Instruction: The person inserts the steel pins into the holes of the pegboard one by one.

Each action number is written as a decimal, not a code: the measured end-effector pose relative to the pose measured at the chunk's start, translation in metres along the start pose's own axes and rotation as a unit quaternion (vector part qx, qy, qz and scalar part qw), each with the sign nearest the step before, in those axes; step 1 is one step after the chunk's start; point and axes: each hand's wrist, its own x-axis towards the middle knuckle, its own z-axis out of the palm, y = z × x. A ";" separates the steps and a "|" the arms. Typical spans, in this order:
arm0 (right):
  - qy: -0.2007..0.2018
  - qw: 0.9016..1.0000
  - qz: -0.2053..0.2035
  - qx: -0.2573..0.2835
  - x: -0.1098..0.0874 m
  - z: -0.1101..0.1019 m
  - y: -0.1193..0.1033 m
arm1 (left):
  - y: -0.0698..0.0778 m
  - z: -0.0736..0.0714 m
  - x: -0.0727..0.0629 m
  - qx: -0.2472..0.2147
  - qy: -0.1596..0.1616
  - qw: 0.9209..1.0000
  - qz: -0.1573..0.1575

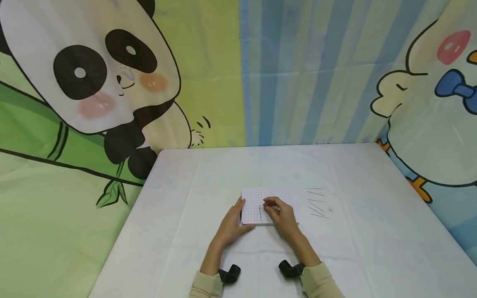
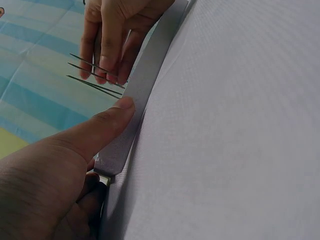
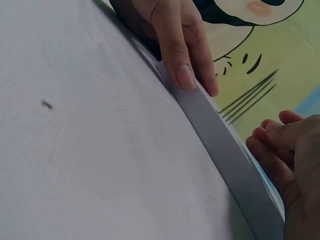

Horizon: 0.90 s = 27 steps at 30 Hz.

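A white board with rows of small holes (image 1: 249, 196) lies flat on the table. My left hand (image 1: 231, 221) grips its near left corner, thumb (image 2: 107, 127) against the front side and fingers along the left edge. Several thin dark needle-like pins (image 3: 250, 97) stand upright in the board, close together. Beside them, over the board, is my right hand (image 1: 281, 215), its fingers bent and the fingertips (image 3: 270, 126) brought close together. In the right wrist view a small space separates those fingertips from the pins. I cannot tell whether a pin is between them.
Several more pins (image 1: 316, 200) lie loose on the white tablecloth (image 1: 372, 240) to the right of the board. A curtain with cartoon animals (image 1: 216, 82) hangs behind the table. Black devices (image 1: 290, 269) are strapped on both wrists.
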 end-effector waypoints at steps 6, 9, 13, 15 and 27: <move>0.050 0.998 0.005 -0.030 -0.004 -0.028 0.003 | 0.000 0.001 -0.001 0.006 -0.003 1.000 -0.008; 0.080 0.995 0.012 -0.059 -0.008 -0.046 0.007 | 0.000 0.001 0.000 0.006 -0.003 1.000 -0.012; 0.113 0.990 0.044 -0.076 -0.016 -0.070 0.013 | 0.000 0.001 0.001 0.007 -0.007 1.000 -0.010; 0.125 0.987 0.056 -0.082 -0.020 -0.081 0.015 | 0.000 0.001 0.001 0.008 -0.009 1.000 -0.010; 0.142 0.967 0.038 -0.207 -0.043 -0.120 0.024 | 0.000 0.002 0.002 0.012 -0.004 1.000 -0.015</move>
